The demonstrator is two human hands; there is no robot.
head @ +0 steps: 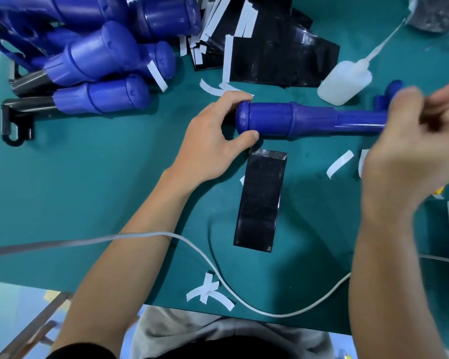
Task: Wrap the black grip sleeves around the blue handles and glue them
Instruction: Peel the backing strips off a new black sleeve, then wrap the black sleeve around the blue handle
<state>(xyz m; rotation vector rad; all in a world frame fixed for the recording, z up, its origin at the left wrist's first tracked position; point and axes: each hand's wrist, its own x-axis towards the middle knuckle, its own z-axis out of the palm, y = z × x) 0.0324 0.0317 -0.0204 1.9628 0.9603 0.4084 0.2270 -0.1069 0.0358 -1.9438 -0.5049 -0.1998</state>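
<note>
A blue handle [296, 120] lies crosswise on the green mat [88, 190], its rounded end pointing left. My left hand [213, 141] grips that rounded end with thumb and fingers curled round it. My right hand [410, 141] is blurred at the handle's thin right end, its fingers bunched over the shaft; what they hold is unclear. A black grip sleeve [261, 200] lies flat on the mat just below the handle, one short edge near my left thumb. A clear glue bottle [345, 81] with a long nozzle lies behind the handle.
A pile of blue handles [99, 55] on metal frames fills the back left. Black sleeves [278, 55] with white backing strips lie at the back centre. Peeled white strips [208, 291] are scattered about. A white cable [218, 270] loops over the near edge.
</note>
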